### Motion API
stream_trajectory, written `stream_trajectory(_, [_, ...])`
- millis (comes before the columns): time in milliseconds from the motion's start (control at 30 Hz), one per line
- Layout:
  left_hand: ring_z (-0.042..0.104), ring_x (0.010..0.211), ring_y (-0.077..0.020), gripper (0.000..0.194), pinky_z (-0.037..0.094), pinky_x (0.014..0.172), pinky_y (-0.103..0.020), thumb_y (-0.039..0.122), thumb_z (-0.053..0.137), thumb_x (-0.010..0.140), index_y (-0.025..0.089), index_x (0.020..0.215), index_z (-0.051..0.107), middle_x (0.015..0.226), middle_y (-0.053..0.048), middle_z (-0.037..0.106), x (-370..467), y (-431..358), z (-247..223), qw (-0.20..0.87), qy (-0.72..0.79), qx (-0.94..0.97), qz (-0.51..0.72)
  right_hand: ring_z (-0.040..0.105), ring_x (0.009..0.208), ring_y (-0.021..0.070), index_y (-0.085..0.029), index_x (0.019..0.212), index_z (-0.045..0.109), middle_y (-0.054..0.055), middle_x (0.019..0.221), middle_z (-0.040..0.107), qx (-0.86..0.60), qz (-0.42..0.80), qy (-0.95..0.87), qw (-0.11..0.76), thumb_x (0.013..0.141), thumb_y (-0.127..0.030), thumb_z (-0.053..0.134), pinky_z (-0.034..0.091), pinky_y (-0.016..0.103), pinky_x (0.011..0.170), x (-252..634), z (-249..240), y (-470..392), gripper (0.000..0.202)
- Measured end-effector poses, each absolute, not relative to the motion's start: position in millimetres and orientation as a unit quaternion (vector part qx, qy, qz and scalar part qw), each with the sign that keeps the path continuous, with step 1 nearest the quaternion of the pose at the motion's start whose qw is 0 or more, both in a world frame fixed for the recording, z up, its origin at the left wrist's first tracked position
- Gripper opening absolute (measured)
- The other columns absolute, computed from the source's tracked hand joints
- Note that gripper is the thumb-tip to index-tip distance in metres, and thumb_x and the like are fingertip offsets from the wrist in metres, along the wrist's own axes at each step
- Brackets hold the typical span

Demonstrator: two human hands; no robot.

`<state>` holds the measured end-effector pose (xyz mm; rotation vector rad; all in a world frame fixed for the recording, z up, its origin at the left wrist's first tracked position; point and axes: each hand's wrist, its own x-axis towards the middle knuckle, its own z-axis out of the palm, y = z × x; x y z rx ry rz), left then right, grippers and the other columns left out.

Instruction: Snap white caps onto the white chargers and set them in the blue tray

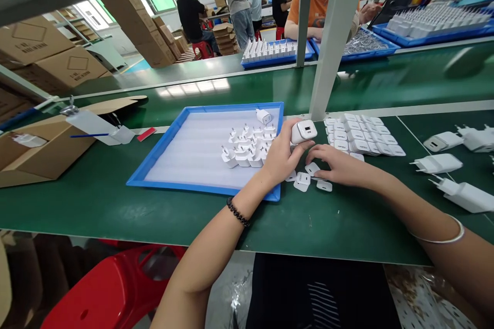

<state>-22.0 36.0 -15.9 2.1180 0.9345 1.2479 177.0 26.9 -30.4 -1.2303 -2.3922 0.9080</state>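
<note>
Well, white charger (303, 132) in left hand (281, 154), right hand (335, 164) near.

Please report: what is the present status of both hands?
Left hand holding white charger. Right hand at loose white covers. No obstruction seen between them.

Single head-worn view, facing forward and down across the table (162, 218), fairly close above the hands (281, 157), cardboard boxes (65, 69) farther off

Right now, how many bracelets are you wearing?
2 visible: a beaded bracelet on your left arm, a bangle on your right arm. Both arms run out of frame; others may hide.
</note>
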Motion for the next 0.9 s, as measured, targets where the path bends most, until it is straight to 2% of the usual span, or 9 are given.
stream_trajectory(133, [0.061, 0.103, -0.0202, 0.033, 0.049, 0.089, -0.033, 0.03, 0.056, 0.095, 0.021, 0.123, 0.042, 0.122, -0.009, 0.058, -21.0, 34.3, -18.1, 0.245, 0.334, 0.79, 0.452, 0.058, 0.107, 0.0313, -0.021, 0.094, 0.063, 0.011, 0.108, 0.065, -0.449, 0.334, -0.815, 0.152, 0.076, -0.029, 0.068, 0.046, 0.045, 0.092, 176.4, -35.2, 31.6, 0.02])
stream_trajectory(233, [0.059, 0.099, -0.0194, 0.032, 0.048, 0.086, -0.032, 0.026, 0.059, 0.092, 0.021, 0.12, 0.043, 0.118, -0.008, 0.058, -21.1, 32.8, -19.9, 0.242, 0.325, 0.797, 0.448, 0.061, 0.082, 0.0263, -0.02, 0.088, 0.062, 0.007, 0.087, 0.066, -0.472, 0.348, -0.795, 0.159, 0.075, -0.028, 0.069, 0.046, 0.038, 0.074, 175.1, -33.9, 31.7, 0.017])
stream_trajectory(333, [0.058, 0.096, -0.0196, 0.032, 0.048, 0.084, -0.032, 0.025, 0.06, 0.091, 0.02, 0.117, 0.044, 0.112, -0.007, 0.058, -21.2, 31.1, -19.7, 0.244, 0.324, 0.802, 0.439, 0.058, 0.065, 0.0201, -0.02, 0.086, 0.066, 0.002, 0.072, 0.064, -0.491, 0.372, -0.768, 0.179, 0.079, -0.032, 0.065, 0.042, 0.032, 0.062, 174.1, -30.8, 30.2, 0.013])
stream_trajectory(467, [0.057, 0.094, -0.0196, 0.03, 0.049, 0.084, -0.033, 0.03, 0.059, 0.092, 0.019, 0.116, 0.043, 0.109, -0.007, 0.057, -20.7, 29.5, -16.8, 0.26, 0.312, 0.803, 0.436, 0.053, 0.054, 0.0141, -0.019, 0.082, 0.068, 0.001, 0.064, 0.063, -0.503, 0.407, -0.726, 0.233, 0.089, -0.043, 0.054, 0.039, 0.028, 0.055, 176.6, -23.1, 30.3, 0.029])
stream_trajectory(567, [0.057, 0.104, -0.0221, 0.032, 0.048, 0.093, -0.036, 0.034, 0.056, 0.095, 0.019, 0.12, 0.044, 0.115, -0.01, 0.056, -20.6, 28.9, -14.8, 0.259, 0.285, 0.808, 0.445, 0.046, 0.044, 0.0108, -0.019, 0.077, 0.068, -0.002, 0.05, 0.055, -0.508, 0.486, -0.644, 0.303, 0.089, -0.048, 0.059, 0.035, 0.026, 0.048, 179.3, -15.8, 30.5, 0.033])
stream_trajectory(633, [0.055, 0.112, -0.0243, 0.036, 0.046, 0.099, -0.039, 0.037, 0.053, 0.097, 0.019, 0.126, 0.043, 0.123, -0.012, 0.055, -20.8, 28.8, -14.4, 0.254, 0.27, 0.816, 0.444, 0.051, 0.048, 0.0109, -0.019, 0.082, 0.071, -0.001, 0.054, 0.06, -0.509, 0.545, -0.557, 0.366, 0.085, -0.044, 0.068, 0.04, 0.025, 0.05, 180.4, -11.5, 30.2, 0.026])
stream_trajectory(733, [0.052, 0.116, -0.0262, 0.039, 0.044, 0.102, -0.042, 0.042, 0.048, 0.099, 0.019, 0.13, 0.041, 0.126, -0.013, 0.053, -21.3, 29.2, -14.6, 0.255, 0.249, 0.824, 0.44, 0.064, 0.069, 0.0127, -0.019, 0.096, 0.077, 0.003, 0.078, 0.071, -0.488, 0.608, -0.461, 0.424, 0.08, -0.031, 0.076, 0.051, 0.023, 0.064, 180.9, -6.1, 29.3, 0.02])
stream_trajectory(800, [0.053, 0.112, -0.0257, 0.037, 0.046, 0.099, -0.042, 0.044, 0.047, 0.099, 0.019, 0.127, 0.043, 0.122, -0.013, 0.054, -21.3, 29.6, -14.6, 0.257, 0.239, 0.826, 0.442, 0.065, 0.077, 0.0131, -0.02, 0.099, 0.079, 0.005, 0.087, 0.072, -0.452, 0.648, -0.429, 0.438, 0.08, -0.03, 0.075, 0.053, 0.022, 0.067, 180.7, -2.9, 28.0, 0.021])
stream_trajectory(900, [0.054, 0.106, -0.0243, 0.034, 0.047, 0.095, -0.041, 0.045, 0.047, 0.1, 0.019, 0.122, 0.045, 0.117, -0.012, 0.054, -20.7, 29.6, -14.2, 0.253, 0.232, 0.829, 0.442, 0.063, 0.075, 0.0128, -0.019, 0.099, 0.079, 0.005, 0.085, 0.07, -0.407, 0.672, -0.413, 0.462, 0.083, -0.031, 0.071, 0.053, 0.022, 0.066, 179.2, 1.0, 24.6, 0.021])
